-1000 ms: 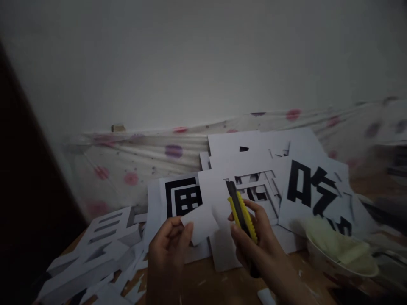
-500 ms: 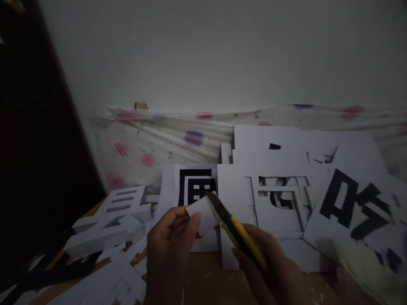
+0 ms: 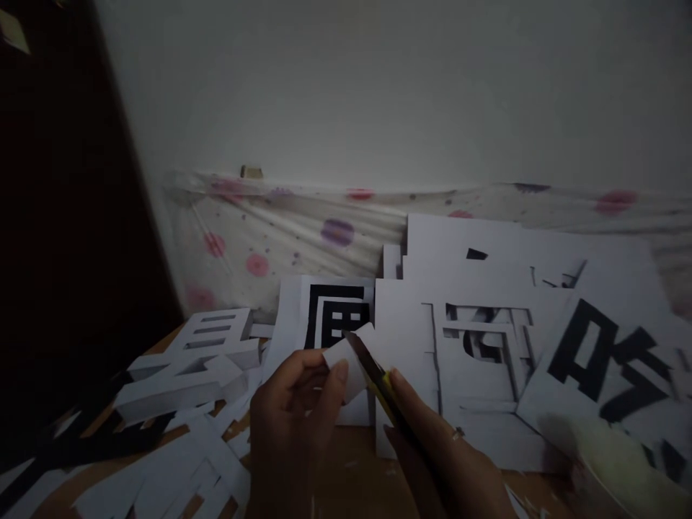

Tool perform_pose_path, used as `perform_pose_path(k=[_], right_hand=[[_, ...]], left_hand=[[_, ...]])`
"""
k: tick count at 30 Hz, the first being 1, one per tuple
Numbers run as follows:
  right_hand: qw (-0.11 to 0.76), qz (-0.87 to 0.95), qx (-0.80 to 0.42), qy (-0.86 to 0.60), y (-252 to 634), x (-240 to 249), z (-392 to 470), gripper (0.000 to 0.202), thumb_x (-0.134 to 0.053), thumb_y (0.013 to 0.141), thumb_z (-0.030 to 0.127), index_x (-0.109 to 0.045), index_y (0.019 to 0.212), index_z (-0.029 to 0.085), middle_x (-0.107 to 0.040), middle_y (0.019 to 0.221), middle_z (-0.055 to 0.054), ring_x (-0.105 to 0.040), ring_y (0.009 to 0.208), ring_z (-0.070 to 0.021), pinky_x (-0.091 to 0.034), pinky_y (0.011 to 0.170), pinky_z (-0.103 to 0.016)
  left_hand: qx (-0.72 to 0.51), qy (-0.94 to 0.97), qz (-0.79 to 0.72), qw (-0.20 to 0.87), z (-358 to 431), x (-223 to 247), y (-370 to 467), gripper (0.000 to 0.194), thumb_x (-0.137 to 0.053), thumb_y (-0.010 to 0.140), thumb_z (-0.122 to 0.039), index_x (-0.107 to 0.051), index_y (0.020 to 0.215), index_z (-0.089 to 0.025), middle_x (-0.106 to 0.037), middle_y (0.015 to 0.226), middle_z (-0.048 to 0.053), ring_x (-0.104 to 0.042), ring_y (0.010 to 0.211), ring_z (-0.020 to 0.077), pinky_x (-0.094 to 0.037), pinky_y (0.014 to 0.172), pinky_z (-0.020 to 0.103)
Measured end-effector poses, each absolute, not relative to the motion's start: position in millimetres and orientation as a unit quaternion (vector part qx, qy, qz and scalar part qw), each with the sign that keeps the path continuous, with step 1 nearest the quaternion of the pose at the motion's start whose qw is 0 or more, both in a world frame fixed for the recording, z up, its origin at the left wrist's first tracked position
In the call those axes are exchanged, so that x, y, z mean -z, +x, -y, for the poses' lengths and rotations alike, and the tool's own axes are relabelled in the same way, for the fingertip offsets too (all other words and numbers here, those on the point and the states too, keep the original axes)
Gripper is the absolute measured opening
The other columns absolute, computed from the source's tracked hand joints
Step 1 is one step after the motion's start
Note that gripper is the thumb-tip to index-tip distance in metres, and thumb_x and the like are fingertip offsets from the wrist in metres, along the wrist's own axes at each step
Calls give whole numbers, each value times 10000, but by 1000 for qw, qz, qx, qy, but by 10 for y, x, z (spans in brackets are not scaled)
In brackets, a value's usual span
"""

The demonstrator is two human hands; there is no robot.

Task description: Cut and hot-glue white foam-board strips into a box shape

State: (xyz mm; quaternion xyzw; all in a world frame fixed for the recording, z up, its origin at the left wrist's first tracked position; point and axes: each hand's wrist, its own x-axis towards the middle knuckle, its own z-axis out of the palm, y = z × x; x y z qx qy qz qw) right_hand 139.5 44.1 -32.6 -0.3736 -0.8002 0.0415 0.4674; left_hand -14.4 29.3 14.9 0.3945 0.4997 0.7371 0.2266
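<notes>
The yellow cutter (image 3: pixel 385 393) has swung onto the small white piece (image 3: pixel 342 355), pinched above the tabletop (image 3: pixel 346 468) by the fingers of the left hand (image 3: pixel 295 407); the right hand (image 3: pixel 440 440) grasps the cutter. The raised cutout (image 3: pixel 184 382) looks finished, the held piece not yet cut through.

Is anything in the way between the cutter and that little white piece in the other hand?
Nothing visible. The right hand holds the cutter, and its blade crosses over the white piece. The left hand grips that piece, its thumb beside the blade, not between.
</notes>
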Motion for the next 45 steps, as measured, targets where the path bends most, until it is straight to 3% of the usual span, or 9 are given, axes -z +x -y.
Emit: perform_pose_path(k=[8,17,24,33,45], right_hand=[[454,812,-29,-365,1398,390,-496,630,-488,903,251,-341,1478,463,-764,943,-8,-749,830,-274,-635,658,-324],[445,817,-44,-365,1430,324,-445,572,-496,913,237,-424,1447,429,-758,873,-17,-745,689,-229,-619,629,-280],[397,843,-11,-364,1442,302,-428,598,-401,946,165,-337,1502,374,-737,845,-17,-727,629,-171,-601,642,-227],[399,842,-3,-363,1412,291,-432,593,-403,938,191,-349,1490,401,-723,781,-18,-718,591,-195,-603,597,-252],[364,861,-6,-354,1427,301,-439,582,-392,945,212,-340,1499,384,-702,745,-18,-649,471,-155,-550,484,-222]], left_hand=[[-753,370,-506,198,-283,-134,-112,133,-743,710,-328,-653,636,-265,-625,572,-39,-608,544,146,-513,513,217],[-742,376,-526,179,-282,-101,-135,154,-733,733,-338,-654,643,-241,-612,560,-37,-585,530,138,-503,510,216],[-744,388,-513,184,-301,-110,-180,189,-727,740,-295,-632,617,-189,-592,519,-48,-560,501,95,-457,484,159],[-748,381,-509,187,-328,-55,-251,194,-744,719,-319,-649,621,-180,-604,538,-33,-564,525,99,-459,474,145],[-748,377,-520,169,-354,-74,-386,183,-749,723,-325,-663,642,-185,-606,545,-34,-558,531,106,-472,472,165]])
